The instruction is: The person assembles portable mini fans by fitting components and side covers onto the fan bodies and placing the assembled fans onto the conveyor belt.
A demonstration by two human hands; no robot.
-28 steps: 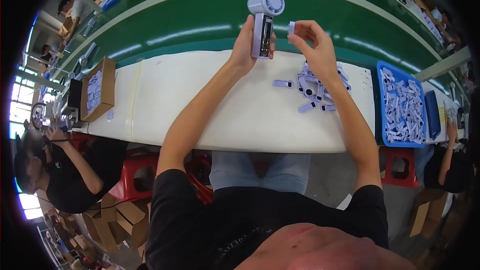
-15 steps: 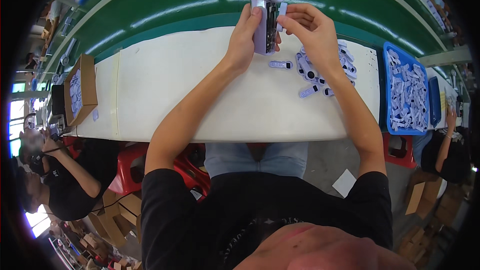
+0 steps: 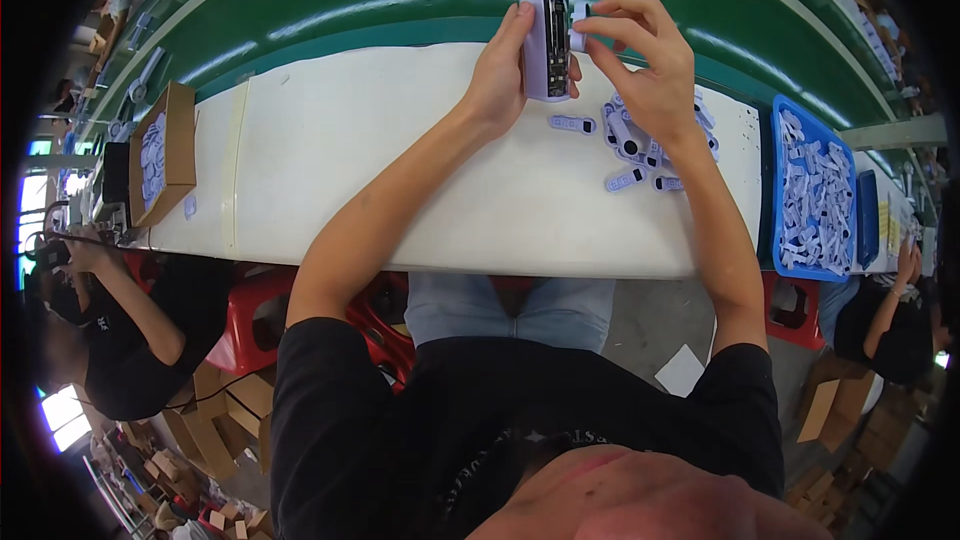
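At the far edge of the table, my left hand (image 3: pixel 498 70) is wrapped round the handle of a pale lilac handheld fan (image 3: pixel 535 50), its round head uppermost. The handle's right side is uncovered, and dark inner parts show there. My right hand (image 3: pixel 648 60) pinches a small lilac cover piece (image 3: pixel 578 30) between thumb and fingers, just right of that opening and apart from it. Below my right hand lies a pile of similar lilac cover pieces (image 3: pixel 622 135) with dark windows. One single piece (image 3: pixel 572 124) rests left of the pile.
A blue basket (image 3: pixel 775 190) full of small lilac parts stands at the table's right end. On the left is a cardboard box (image 3: pixel 180 155) of lilac parts. Beyond the white table (image 3: pixel 400 180) runs a green surface (image 3: pixel 400 0). People sit at work on both sides.
The fan has shifted slightly right and turned, so more of its open side shows. My right hand has moved right along with it, still pinching the cover piece.
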